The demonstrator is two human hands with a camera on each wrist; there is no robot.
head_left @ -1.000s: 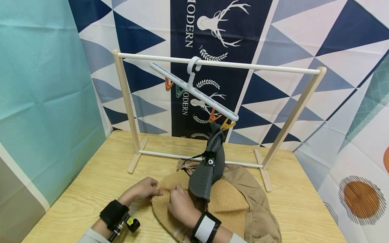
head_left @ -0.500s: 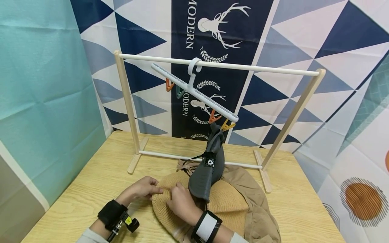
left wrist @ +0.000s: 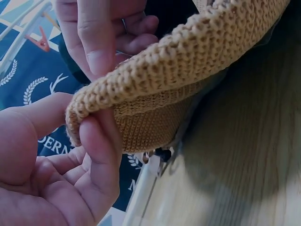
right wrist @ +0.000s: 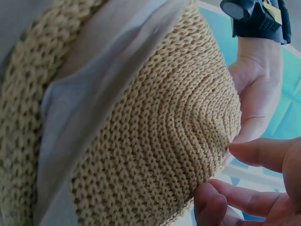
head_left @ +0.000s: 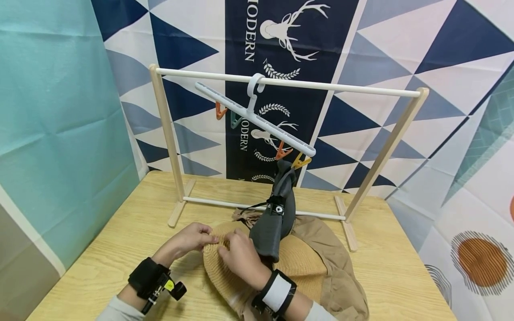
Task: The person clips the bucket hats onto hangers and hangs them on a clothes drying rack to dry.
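A tan knitted sun hat (head_left: 225, 272) with brown cloth (head_left: 337, 263) lies on the table. My left hand (head_left: 190, 240) pinches its left edge between thumb and finger; in the left wrist view the knitted edge (left wrist: 155, 70) is folded over there. Just to the right, my right hand (head_left: 245, 256) pinches the hat, its thumb and fingertips at the edge in the right wrist view. Above the hat's middle hangs a dark grey folded cap (head_left: 267, 232) with a star badge and a black strap, hiding part of the hat.
A white hanger (head_left: 257, 118) hangs tilted from the wooden rack's white rail (head_left: 341, 88). Orange clip (head_left: 283, 151) and yellow clip (head_left: 301, 161) are at its low end, by the cap. Another orange clip (head_left: 220, 110) and a green clip (head_left: 235, 119) hang further left.
Both hands have shifted slightly up and right along with the hat's left edge, still pinching it. The hanger and cap are nearly where they were.
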